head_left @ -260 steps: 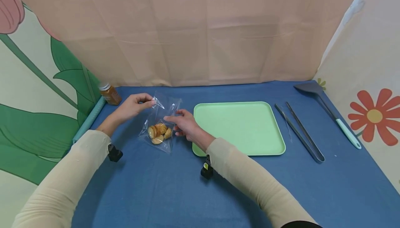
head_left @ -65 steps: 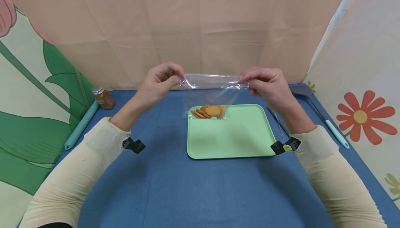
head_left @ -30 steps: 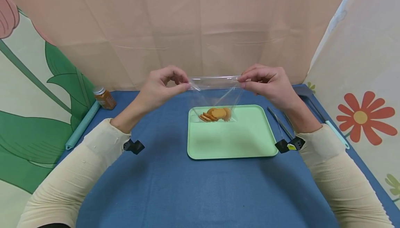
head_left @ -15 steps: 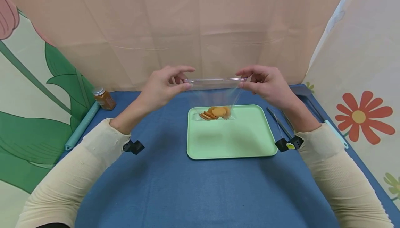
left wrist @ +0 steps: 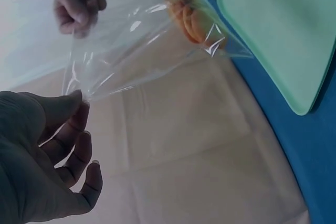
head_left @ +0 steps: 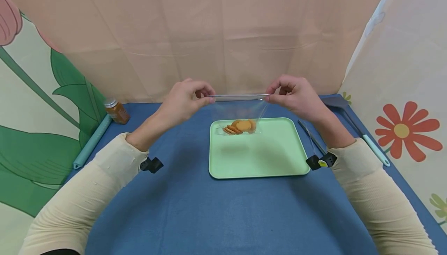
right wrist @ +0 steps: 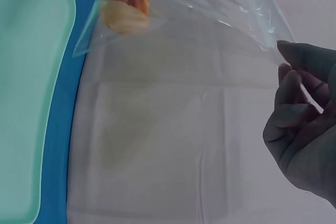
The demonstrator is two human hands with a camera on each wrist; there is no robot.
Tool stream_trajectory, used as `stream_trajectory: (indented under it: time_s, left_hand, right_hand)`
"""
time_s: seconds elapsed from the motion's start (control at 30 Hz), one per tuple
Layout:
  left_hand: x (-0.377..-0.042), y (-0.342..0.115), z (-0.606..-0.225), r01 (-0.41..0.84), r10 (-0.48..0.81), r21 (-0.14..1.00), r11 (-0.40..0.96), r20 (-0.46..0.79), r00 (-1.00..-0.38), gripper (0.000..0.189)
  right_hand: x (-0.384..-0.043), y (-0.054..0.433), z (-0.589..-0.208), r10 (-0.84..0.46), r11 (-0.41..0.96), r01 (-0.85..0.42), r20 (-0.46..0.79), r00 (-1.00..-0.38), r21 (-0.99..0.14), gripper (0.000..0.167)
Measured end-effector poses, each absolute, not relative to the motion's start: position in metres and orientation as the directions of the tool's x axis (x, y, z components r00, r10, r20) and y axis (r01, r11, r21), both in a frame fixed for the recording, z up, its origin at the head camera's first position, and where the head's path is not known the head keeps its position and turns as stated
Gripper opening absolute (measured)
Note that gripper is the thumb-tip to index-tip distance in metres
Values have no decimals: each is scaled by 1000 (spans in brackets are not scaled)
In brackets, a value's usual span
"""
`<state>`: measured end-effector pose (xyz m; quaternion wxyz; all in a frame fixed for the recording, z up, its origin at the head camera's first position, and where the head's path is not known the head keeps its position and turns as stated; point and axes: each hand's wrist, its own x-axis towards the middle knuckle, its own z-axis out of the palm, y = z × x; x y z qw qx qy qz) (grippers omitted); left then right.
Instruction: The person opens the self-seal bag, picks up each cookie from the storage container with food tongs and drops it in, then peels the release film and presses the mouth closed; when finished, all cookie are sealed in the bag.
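Observation:
A clear plastic bag (head_left: 239, 109) hangs upright above the green tray, its top edge stretched between both hands. Several round golden-brown cookies or bread slices (head_left: 241, 126) lie at the bottom of the bag. The left hand (head_left: 185, 99) pinches one top corner between thumb and index finger; the left wrist view shows the other fingers loosely curled off the plastic. At the opposite corner the right hand (head_left: 295, 95) pinches the bag the same way, also seen in the right wrist view (right wrist: 307, 114). The bag's mouth looks drawn flat into a straight line.
The green tray (head_left: 260, 158) lies on the blue tablecloth (head_left: 223, 212). To its right are metal tongs (head_left: 313, 137), partly hidden by the right wrist, and a spatula (head_left: 359, 127). A lidded jar (head_left: 117, 111) and a rolled teal item (head_left: 92, 142) are at the left.
Earlier the bag was low, left of the tray; it was then lifted over the tray between both hands. Lately the fingers have shifted along its top, which has narrowed to a thin line.

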<state>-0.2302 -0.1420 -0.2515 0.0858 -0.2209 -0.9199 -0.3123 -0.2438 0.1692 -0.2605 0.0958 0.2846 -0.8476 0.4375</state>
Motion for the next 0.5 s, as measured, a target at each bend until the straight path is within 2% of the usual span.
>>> stream_trajectory:
  time_s: [0.27,0.5]
  left_hand:
    - [-234,-146,-253,505,394,513,694,316,-863,8]
    - [-236,-148,-250,521,405,558,646,327,-854,11]
  right_hand:
    - [-247,170,-263,-366,464,-514,372,-853,-721,5]
    - [-252,173,-263,-410,434,-494,324,-853,-753,5]
